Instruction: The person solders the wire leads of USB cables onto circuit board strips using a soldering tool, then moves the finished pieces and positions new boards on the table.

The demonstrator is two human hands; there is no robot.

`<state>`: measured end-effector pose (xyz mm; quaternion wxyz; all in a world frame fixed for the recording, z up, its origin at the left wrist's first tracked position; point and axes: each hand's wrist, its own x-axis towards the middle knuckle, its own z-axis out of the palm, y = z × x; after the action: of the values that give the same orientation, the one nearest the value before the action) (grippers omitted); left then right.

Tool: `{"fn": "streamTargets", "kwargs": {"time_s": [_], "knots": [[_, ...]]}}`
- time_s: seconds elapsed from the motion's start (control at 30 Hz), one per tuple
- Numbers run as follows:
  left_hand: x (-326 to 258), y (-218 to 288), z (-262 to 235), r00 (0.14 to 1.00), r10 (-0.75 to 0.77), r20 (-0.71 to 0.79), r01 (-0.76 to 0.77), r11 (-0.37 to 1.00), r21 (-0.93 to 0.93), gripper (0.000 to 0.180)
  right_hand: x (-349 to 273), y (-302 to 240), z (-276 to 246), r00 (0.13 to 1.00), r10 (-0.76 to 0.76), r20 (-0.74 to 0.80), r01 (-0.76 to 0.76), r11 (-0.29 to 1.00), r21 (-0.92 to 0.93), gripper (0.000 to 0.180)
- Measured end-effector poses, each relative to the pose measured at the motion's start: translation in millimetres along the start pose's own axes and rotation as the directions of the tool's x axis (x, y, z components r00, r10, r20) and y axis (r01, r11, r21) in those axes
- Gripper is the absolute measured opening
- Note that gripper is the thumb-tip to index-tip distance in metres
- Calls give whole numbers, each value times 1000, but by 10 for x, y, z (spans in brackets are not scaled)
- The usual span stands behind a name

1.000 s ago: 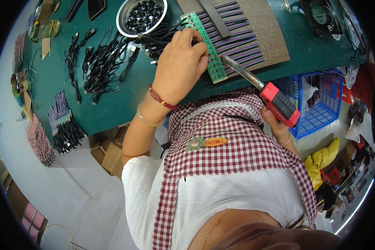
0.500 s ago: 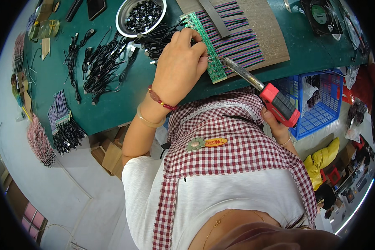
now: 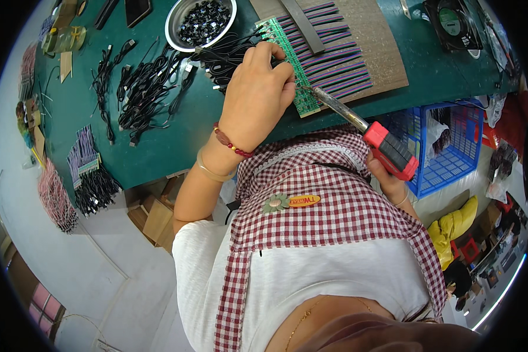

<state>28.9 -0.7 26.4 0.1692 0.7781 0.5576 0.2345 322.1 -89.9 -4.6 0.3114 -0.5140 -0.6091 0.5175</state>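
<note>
My left hand (image 3: 258, 88) is closed in a pinch at the left edge of a long green circuit board strip (image 3: 288, 58). What its fingertips hold is hidden, though black cables lie right by it. In my right hand (image 3: 388, 183) is a soldering iron (image 3: 391, 151) with a red and black handle. Its metal barrel slants up and left, with the tip at the lower part of the board, close to my left fingertips. Thin multicoloured wires (image 3: 340, 67) run rightward from the board. Black cables (image 3: 232, 56) reach its upper left edge.
A dark flat bar (image 3: 303, 26) lies across the wires on a brown board (image 3: 384, 53). A metal bowl (image 3: 169, 26) of small black parts and bundles of black USB cables (image 3: 149, 88) are at left. A fan (image 3: 452, 23) sits far right; a blue crate (image 3: 452, 149) stands below the table edge.
The soldering iron has shifted slightly left, its tip moving a little down and left along the board. My left hand has moved slightly right, still pinched.
</note>
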Motion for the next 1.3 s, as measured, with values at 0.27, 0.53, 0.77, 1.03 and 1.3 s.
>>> {"fn": "streamTargets", "kwargs": {"time_s": [0.27, 0.53, 0.77, 1.03, 1.3], "knots": [[-7, 3, 18, 1000, -1, -12, 1, 1000, 2, 10, -55, -29, 1, 993, 88, -81, -76, 986, 146, 15], [-2, 8, 16, 1000, 4, -19, -4, 1000, 11, 10, -91, 67, 9, 995, 33, -89, -18, 986, 164, 16], [-194, 61, -182, 992, -124, -33, 121, 990, -75, 17, 83, -73, 73, 994, 61, -88, -8, 862, 506, 36], [-1140, -944, -790, 843, -496, -209, 513, 625, 588, 23, 281, -171, 80, 993, 4, -120, 54, 879, 474, 41], [-1394, -974, -953, 868, -447, -217, 497, 772, 395, 20, 351, -217, 103, 988, -62, -141, 124, 861, 494, 38]]}}
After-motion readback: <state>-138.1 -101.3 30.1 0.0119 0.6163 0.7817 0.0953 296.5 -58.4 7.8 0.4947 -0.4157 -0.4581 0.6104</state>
